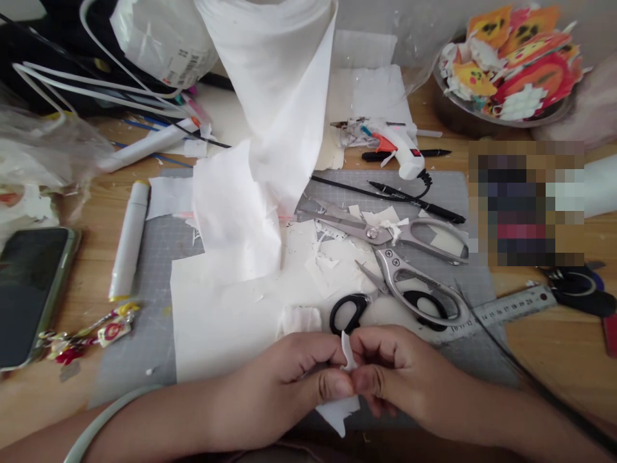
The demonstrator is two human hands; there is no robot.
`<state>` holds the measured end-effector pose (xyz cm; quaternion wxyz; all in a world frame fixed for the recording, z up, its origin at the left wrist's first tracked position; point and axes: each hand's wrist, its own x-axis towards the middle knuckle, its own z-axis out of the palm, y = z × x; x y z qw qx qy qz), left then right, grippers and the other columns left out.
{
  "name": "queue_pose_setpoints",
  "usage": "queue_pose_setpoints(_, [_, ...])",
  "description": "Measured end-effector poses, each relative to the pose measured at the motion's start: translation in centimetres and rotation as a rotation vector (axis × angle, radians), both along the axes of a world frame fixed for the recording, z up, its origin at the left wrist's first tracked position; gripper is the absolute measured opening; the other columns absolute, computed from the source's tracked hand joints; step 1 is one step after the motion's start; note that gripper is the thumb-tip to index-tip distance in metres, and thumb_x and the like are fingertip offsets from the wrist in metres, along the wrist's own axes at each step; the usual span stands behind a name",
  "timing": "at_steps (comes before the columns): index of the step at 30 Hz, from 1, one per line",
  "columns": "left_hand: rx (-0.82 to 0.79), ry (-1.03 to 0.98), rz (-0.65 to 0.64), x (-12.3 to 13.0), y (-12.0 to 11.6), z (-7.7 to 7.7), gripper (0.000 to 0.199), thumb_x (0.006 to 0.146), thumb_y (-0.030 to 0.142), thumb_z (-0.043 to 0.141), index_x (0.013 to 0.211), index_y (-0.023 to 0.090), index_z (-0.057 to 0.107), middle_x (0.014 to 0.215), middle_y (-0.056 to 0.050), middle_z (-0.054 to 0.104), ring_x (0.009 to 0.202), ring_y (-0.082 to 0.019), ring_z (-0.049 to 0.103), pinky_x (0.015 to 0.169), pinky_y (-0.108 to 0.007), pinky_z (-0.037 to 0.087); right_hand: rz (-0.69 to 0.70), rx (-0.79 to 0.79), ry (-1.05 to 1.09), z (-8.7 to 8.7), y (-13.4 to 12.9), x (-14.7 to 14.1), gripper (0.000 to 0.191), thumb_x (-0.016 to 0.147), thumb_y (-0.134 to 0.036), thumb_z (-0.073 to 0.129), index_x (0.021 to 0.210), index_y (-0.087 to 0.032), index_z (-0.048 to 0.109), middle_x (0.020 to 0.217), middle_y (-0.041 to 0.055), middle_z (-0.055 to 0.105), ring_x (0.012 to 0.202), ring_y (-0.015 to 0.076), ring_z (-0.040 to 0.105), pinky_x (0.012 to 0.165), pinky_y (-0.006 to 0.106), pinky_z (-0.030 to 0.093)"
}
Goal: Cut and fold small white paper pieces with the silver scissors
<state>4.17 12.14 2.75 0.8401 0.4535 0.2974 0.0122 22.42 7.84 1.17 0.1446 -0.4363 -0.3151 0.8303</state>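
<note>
Near the front edge of the desk, my left hand [308, 373] and my right hand [385, 366] meet, thumbs and fingers pinched together. Between them is a small curled piece of white paper [346, 350], its tip sticking up above my fingertips. A larger white scrap [340, 411] hangs below my hands; whether it joins the curled piece is hidden. Just beyond my fingers lie black-handled scissors [348, 313] and large grey metal scissors [409, 235]. A small folded white piece [299, 319] rests on the white sheet [216, 308] before my left hand.
A grey cutting mat [132, 360] carries paper scraps and a steel ruler [511, 308]. White paper [284, 77] drapes down at the back. A glue gun [405, 151], a metal bowl [448, 106] of paper pieces, a white marker [129, 241] and a phone [31, 289] surround it. A black cable [520, 366] crosses at right.
</note>
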Motion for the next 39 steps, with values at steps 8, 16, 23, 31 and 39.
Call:
queue_pose_setpoints(8, [-0.173, -0.065, 0.019, -0.2, -0.2, -0.1, 0.032, 0.086, 0.04, 0.042, 0.091, 0.017, 0.064, 0.083, -0.005, 0.062, 0.075, -0.014, 0.055, 0.069, -0.025, 0.043, -0.068, -0.143, 0.235, -0.1, 0.5, -0.2, 0.04, 0.073, -0.05, 0.06, 0.066, -0.015, 0.043, 0.049, -0.0055, 0.047, 0.041, 0.0024, 0.04, 0.039, 0.014, 0.027])
queue_pose_setpoints(16, [-0.38, -0.011, 0.06, -0.9, -0.4, 0.1, 0.036, 0.075, 0.051, 0.055, 0.074, 0.015, 0.049, 0.072, -0.002, 0.057, 0.061, -0.01, 0.052, 0.055, -0.019, 0.039, -0.135, -0.205, 0.448, -0.4, 0.0, -0.1, 0.035, 0.072, -0.041, 0.066, 0.067, -0.012, 0.048, 0.052, -0.005, 0.049, 0.044, 0.003, 0.047, 0.042, 0.014, 0.031])
queue_pose_setpoints(23, [-0.338, -0.07, 0.251, -1.3, -0.9, -0.6, 0.039, 0.075, 0.055, 0.053, 0.071, 0.016, 0.043, 0.061, 0.001, 0.05, 0.051, -0.007, 0.043, 0.046, -0.018, 0.028, -0.484, -0.21, 0.687, 0.1, 1.3, 1.2, 0.025, 0.076, -0.031, 0.065, 0.067, -0.015, 0.048, 0.05, -0.0078, 0.04, 0.038, 0.0013, 0.036, 0.037, 0.013, 0.026])
queue_pose_setpoints(31, [0.095, 0.141, 0.193, -1.0, -1.1, -0.5, 0.032, 0.085, 0.05, 0.037, 0.081, 0.019, 0.043, 0.065, 0.004, 0.034, 0.059, -0.008, 0.031, 0.054, -0.02, 0.029, -0.262, -0.133, 0.268, -0.1, 1.4, 0.4, 0.026, 0.076, -0.035, 0.063, 0.072, -0.012, 0.052, 0.053, -0.0035, 0.052, 0.041, 0.0036, 0.047, 0.035, 0.012, 0.033])
queue_pose_setpoints(39, [0.089, 0.114, 0.265, -0.6, -1.7, -1.1, 0.016, 0.09, 0.038, 0.035, 0.089, 0.022, 0.04, 0.066, 0.006, 0.036, 0.056, -0.007, 0.031, 0.049, -0.018, 0.027, -0.179, -0.157, 0.077, 0.4, 1.2, 0.0, 0.03, 0.069, -0.038, 0.068, 0.074, -0.015, 0.05, 0.053, -0.0057, 0.052, 0.038, 0.0028, 0.045, 0.03, 0.011, 0.031])
